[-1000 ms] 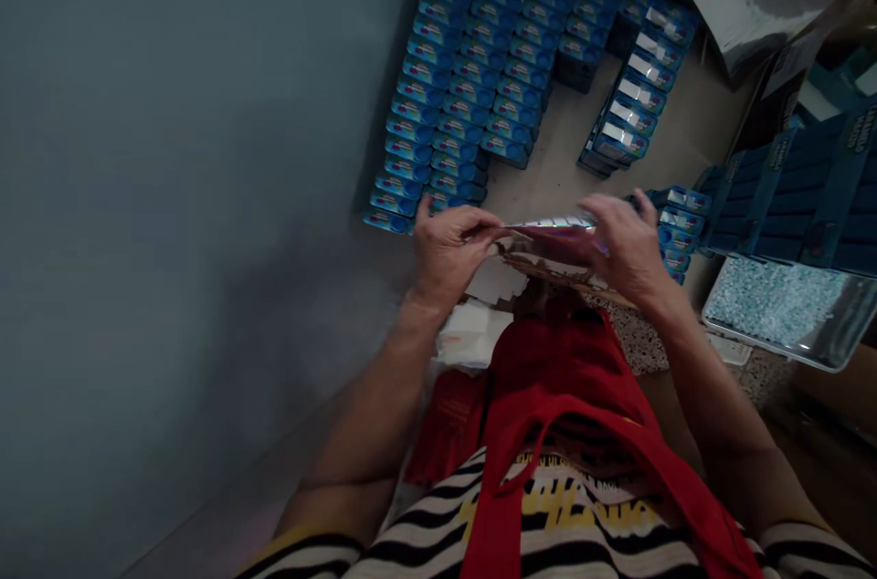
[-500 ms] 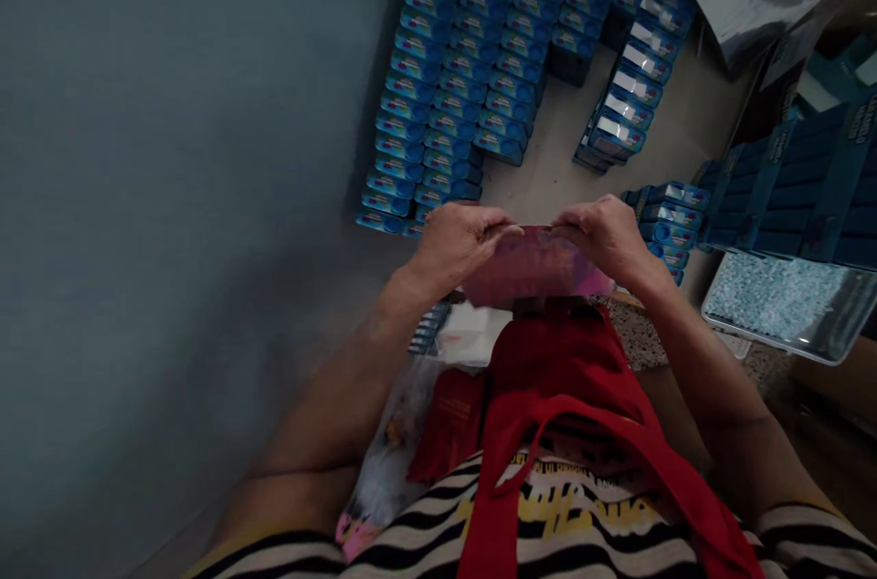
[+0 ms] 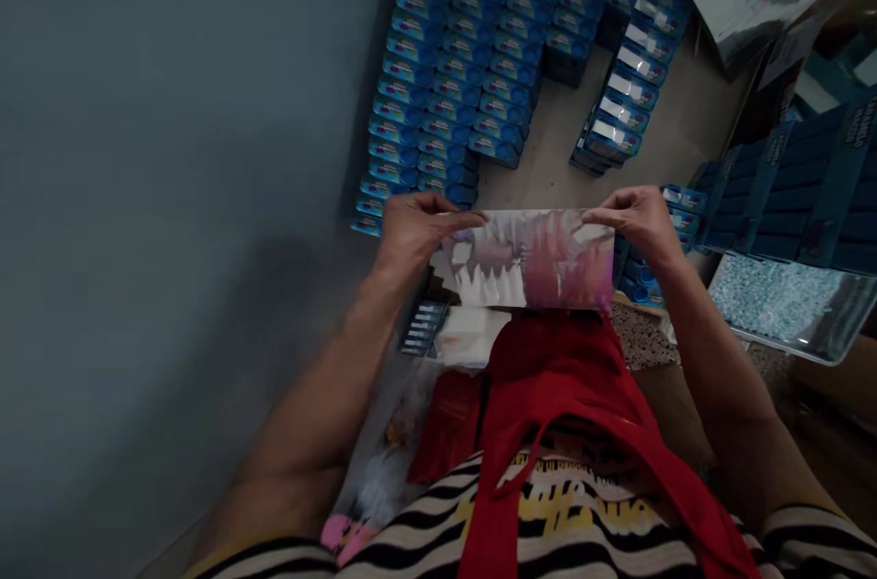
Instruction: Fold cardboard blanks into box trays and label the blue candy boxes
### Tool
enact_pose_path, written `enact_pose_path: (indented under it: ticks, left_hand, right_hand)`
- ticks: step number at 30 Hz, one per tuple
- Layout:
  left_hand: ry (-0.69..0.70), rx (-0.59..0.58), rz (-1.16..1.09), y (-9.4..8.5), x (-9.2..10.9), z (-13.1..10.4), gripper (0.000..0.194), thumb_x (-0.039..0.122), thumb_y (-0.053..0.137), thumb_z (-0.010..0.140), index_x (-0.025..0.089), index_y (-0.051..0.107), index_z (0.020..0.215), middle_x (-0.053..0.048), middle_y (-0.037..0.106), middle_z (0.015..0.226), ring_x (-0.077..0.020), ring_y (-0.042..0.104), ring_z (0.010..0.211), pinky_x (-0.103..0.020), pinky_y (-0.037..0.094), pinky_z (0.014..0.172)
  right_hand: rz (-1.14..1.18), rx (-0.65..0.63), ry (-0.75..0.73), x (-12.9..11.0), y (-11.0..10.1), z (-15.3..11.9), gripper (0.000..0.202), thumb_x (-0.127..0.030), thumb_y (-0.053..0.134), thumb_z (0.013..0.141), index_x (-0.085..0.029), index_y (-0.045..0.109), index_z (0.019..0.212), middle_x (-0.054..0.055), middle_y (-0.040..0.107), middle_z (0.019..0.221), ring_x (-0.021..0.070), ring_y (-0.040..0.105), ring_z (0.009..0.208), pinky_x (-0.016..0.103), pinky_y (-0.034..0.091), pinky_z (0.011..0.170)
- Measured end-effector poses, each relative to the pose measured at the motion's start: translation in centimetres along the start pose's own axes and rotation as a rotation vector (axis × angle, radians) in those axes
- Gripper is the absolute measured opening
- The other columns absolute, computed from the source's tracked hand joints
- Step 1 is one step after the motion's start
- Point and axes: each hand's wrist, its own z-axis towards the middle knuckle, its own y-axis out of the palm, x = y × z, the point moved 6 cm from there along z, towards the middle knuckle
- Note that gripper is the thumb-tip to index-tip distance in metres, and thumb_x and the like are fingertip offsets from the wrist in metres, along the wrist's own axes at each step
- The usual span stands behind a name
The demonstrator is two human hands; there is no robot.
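Stretched in front of me is a glossy pink-and-white plastic bag (image 3: 534,259), a flat rectangle with a straight top edge and a crinkled, shiny face. My left hand (image 3: 421,227) pinches its upper left part between thumb and fingers. At the upper right corner my right hand (image 3: 640,218) pinches it the same way. Both forearms reach forward over a red apron (image 3: 562,360). Whether the bag's mouth is parted cannot be seen from here.
Rows of blue boxes (image 3: 452,77) stand along the wall, and a shorter row of blue boxes (image 3: 620,95) stands right of them. A metal tray (image 3: 836,332) of pale blue pellets lies at right, below stacked blue cartons (image 3: 808,182). White paper (image 3: 472,337) lies beneath.
My hands have moved apart, the left one to the left and the right one to the right. The bag has spread wider between them, and its face now looks whiter and shinier.
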Motion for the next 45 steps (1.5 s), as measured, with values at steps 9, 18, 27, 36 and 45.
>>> enact_pose_path:
  ticks: [9, 18, 27, 36, 45]
  left_hand:
    - [-0.21, -0.118, -0.403, 1.6, -4.2, -0.3, 0.049, 0.054, 0.094, 0.064, 0.017, 0.08, 0.093, -0.003, 0.074, 0.077, -0.0154, 0.064, 0.065, -0.027, 0.049, 0.06]
    - [-0.217, -0.108, -0.507, 7.7, -6.3, 1.5, 0.041, 0.049, 0.087, 0.07, 0.018, 0.078, 0.095, -0.004, 0.078, 0.082, -0.0175, 0.068, 0.072, -0.027, 0.052, 0.065]
    - [-0.264, -0.042, -0.662, 7.1, -8.4, 2.5, 0.035, 0.044, 0.091, 0.07, 0.018, 0.072, 0.084, -0.001, 0.073, 0.076, -0.0131, 0.066, 0.071, -0.023, 0.051, 0.068]
    - [-0.339, -0.078, -0.716, 7.5, -8.6, 1.5, 0.025, 0.03, 0.089, 0.071, 0.016, 0.074, 0.084, -0.005, 0.077, 0.086, -0.0154, 0.072, 0.083, -0.026, 0.054, 0.077]
    - [-0.38, -0.095, -0.664, 7.1, -7.9, 0.9, 0.023, 0.026, 0.081, 0.078, 0.012, 0.078, 0.096, -0.008, 0.079, 0.089, -0.0142, 0.071, 0.078, -0.023, 0.054, 0.071]
  right_hand:
    - [-0.497, 0.22, -0.053, 0.8, -1.4, 2.2, 0.034, -0.052, 0.082, 0.083, -0.017, 0.082, 0.081, 0.007, 0.069, 0.065, 0.0231, 0.066, 0.068, 0.036, 0.049, 0.065]
    - [-0.655, 0.045, -0.476, -2.9, 12.5, 2.1, 0.035, -0.019, 0.057, 0.103, -0.015, 0.072, 0.134, 0.016, 0.073, 0.131, 0.0316, 0.065, 0.119, 0.045, 0.052, 0.105]
    - [-0.608, -0.043, -0.501, 0.0, 20.2, 3.6, 0.044, -0.019, 0.044, 0.108, -0.012, 0.065, 0.146, 0.019, 0.065, 0.149, 0.0302, 0.06, 0.135, 0.047, 0.043, 0.123]
    - [-0.54, -0.035, -0.557, 3.1, 20.9, 1.7, 0.046, -0.02, 0.039, 0.11, -0.011, 0.064, 0.147, 0.019, 0.06, 0.154, 0.0275, 0.054, 0.147, 0.046, 0.039, 0.128]
    - [-0.589, 0.021, -0.659, 3.3, 20.1, 0.7, 0.038, -0.02, 0.045, 0.109, -0.017, 0.073, 0.135, 0.014, 0.069, 0.146, 0.0271, 0.061, 0.14, 0.047, 0.044, 0.124]
